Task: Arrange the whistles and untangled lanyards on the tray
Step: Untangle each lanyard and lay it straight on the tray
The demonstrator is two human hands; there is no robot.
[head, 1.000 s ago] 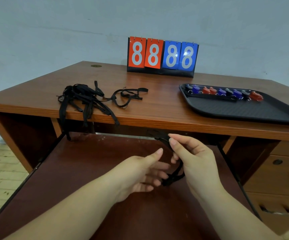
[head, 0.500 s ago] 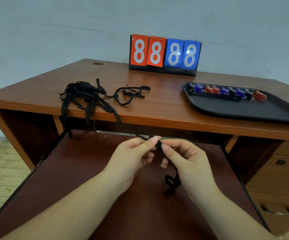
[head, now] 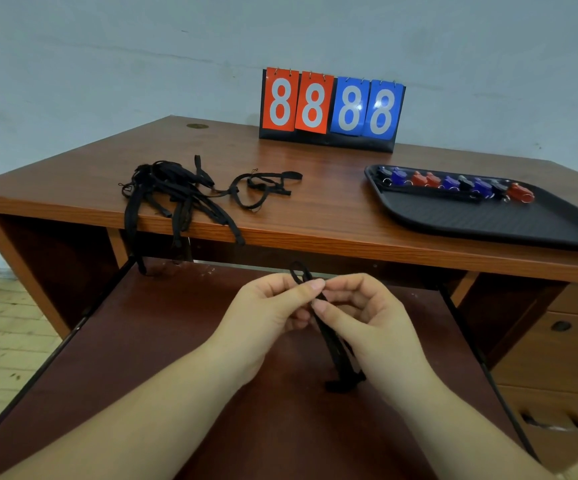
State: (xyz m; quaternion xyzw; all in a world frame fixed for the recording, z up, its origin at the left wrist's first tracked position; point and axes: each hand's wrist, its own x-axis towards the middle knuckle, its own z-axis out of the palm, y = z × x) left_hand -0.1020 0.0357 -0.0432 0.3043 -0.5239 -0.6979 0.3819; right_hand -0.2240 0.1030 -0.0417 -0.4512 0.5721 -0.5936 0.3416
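My left hand (head: 270, 313) and my right hand (head: 370, 323) meet above the pull-out shelf and both pinch one black lanyard (head: 332, 344). Its loop sticks up between my fingertips and its doubled strap hangs down to the shelf. A tangled heap of black lanyards (head: 176, 192) lies on the desk's left, with straps drooping over the front edge. Another loose lanyard (head: 263, 188) lies beside it. At the right, a black tray (head: 488, 220) holds a row of blue, red and black whistles (head: 453, 183) along its far side, with one straight lanyard in front of them.
A flip scoreboard (head: 330, 109) showing 8888 stands at the back of the wooden desk (head: 315, 216). The dark pull-out shelf (head: 176, 375) extends under my hands. Drawers (head: 564, 368) sit at the lower right. The wall is close behind the desk.
My left hand has closed in from open to pinch the lanyard with my right hand. Both hands rose slightly, and the strap now hangs straighter.
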